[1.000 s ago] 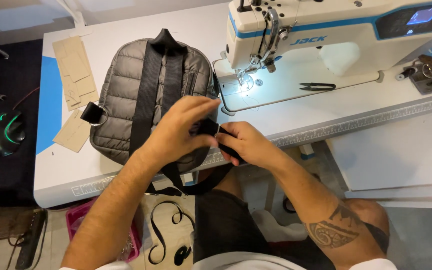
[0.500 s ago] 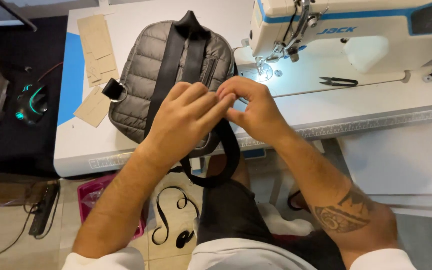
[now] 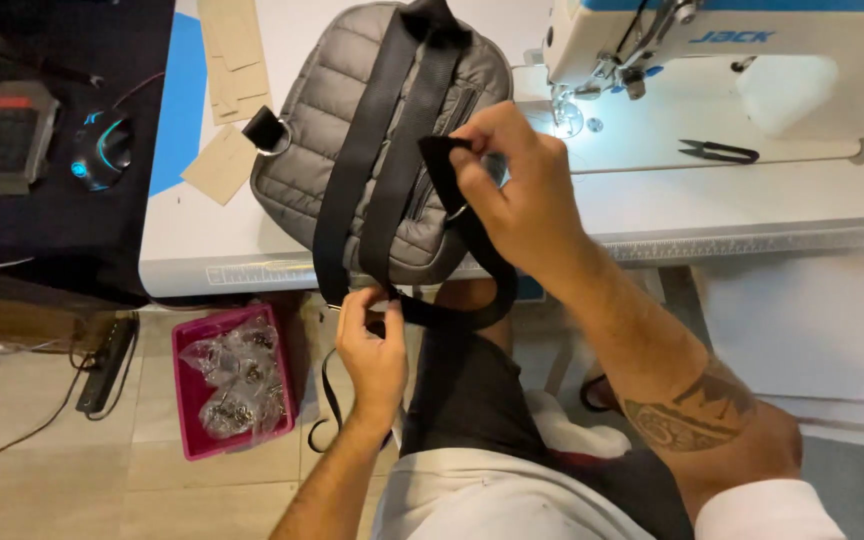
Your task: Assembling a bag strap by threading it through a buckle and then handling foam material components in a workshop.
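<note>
A grey quilted backpack (image 3: 337,120) lies on the white sewing table (image 3: 192,240) with two black straps (image 3: 357,170) running down its back. My right hand (image 3: 517,180) pinches the end of a black strap above the bag's right side, near a metal ring. That strap loops down below the table edge. My left hand (image 3: 372,345) grips the lower strap ends just under the table edge. A short black tab with a ring (image 3: 267,130) sticks out of the bag's left side.
A white sewing machine (image 3: 732,60) with its lamp on stands at the right, black thread snips (image 3: 717,152) beside it. Tan paper patterns (image 3: 227,80) lie left of the bag. A pink tray of bagged metal parts (image 3: 232,380) sits on the floor. A computer mouse (image 3: 102,150) rests far left.
My left hand has dropped from the bag's top to the strap ends below the table edge. My right hand has lifted a strap end. The view has shifted closer.
</note>
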